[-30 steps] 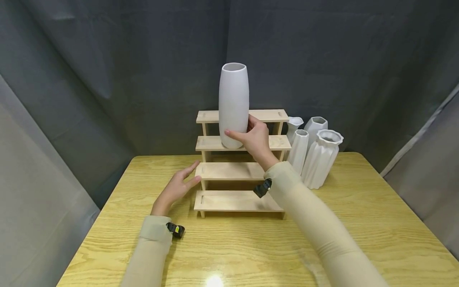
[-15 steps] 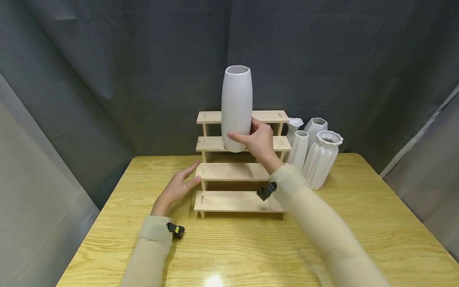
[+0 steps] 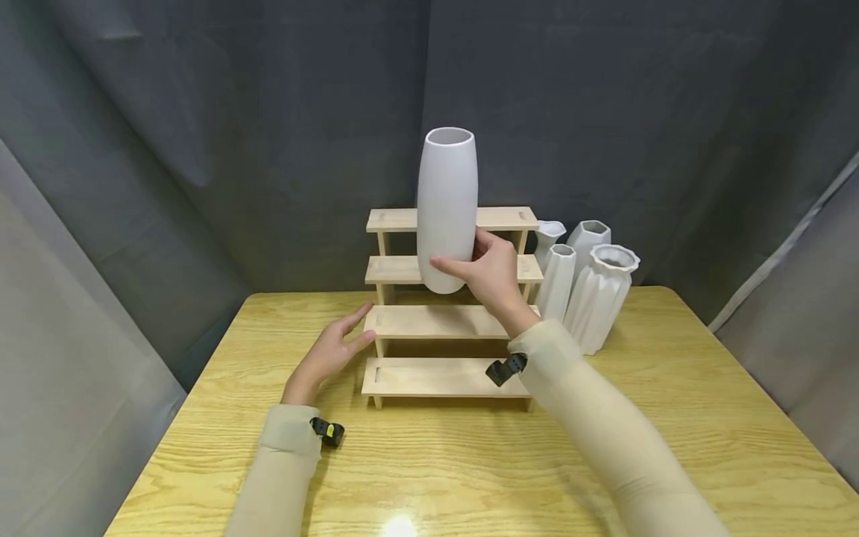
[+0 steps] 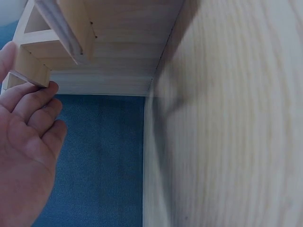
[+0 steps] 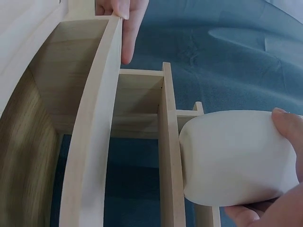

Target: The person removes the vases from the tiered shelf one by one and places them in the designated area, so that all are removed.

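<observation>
My right hand [image 3: 495, 274] grips a tall white vase [image 3: 448, 201] near its bottom, thumb across the front and fingers round the right side. In the head view the vase is upright and overlaps the top two tiers of a stepped wooden display rack [image 3: 436, 321]. The right wrist view has the vase [image 5: 232, 158] with its base close to the tier edges. My left hand [image 3: 329, 349] holds the left end of the rack's second tier from the bottom between thumb and fingers. From the left wrist, that hand [image 4: 28, 137] shows its fingers against the board's end.
Several white vases, among them a fluted one [image 3: 599, 302] and a slim one [image 3: 558, 283], stand close together right of the rack. Below is a wood-grain table [image 3: 429, 470]. A dark grey curtain [image 3: 302, 149] hangs right behind the table.
The right hand has brought the vase lower and a little to the right, with its base sinking past the second tier from the top. The left hand stays in place on the rack.
</observation>
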The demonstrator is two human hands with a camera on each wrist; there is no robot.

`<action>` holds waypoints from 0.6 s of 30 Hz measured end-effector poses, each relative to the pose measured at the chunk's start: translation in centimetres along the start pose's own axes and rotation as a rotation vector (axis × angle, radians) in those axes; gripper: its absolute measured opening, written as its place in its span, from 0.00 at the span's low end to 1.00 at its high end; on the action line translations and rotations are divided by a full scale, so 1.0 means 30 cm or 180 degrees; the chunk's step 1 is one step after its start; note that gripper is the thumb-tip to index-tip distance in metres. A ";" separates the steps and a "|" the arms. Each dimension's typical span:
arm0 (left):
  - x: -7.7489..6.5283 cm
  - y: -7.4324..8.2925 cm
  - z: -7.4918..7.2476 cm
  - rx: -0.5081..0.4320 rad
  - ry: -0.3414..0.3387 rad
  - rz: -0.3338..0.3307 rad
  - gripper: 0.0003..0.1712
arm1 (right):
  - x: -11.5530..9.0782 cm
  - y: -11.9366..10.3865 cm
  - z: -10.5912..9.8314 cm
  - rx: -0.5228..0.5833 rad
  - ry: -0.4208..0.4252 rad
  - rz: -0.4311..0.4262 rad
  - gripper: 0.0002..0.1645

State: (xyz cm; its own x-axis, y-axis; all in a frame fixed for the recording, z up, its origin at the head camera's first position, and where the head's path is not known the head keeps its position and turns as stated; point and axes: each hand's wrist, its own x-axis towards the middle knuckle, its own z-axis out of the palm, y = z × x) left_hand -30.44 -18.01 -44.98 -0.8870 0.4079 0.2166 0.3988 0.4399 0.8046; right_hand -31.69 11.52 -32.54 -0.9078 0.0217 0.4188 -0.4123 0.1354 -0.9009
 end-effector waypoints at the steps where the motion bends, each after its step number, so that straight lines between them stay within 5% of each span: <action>1: 0.000 -0.001 0.000 0.0001 -0.0001 0.0011 0.38 | -0.004 -0.001 -0.003 0.0020 -0.0002 0.0007 0.44; 18: 0.003 0.001 -0.001 0.0028 -0.0004 0.0036 0.37 | -0.094 -0.037 -0.058 0.0148 -0.0071 0.0136 0.44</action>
State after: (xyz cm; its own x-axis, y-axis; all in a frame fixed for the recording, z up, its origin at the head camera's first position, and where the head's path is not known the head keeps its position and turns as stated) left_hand -30.51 -17.98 -44.94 -0.8821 0.4139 0.2251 0.4110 0.4424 0.7971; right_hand -28.54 13.02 -32.53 -0.9259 0.0045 0.3778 -0.3759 0.0886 -0.9224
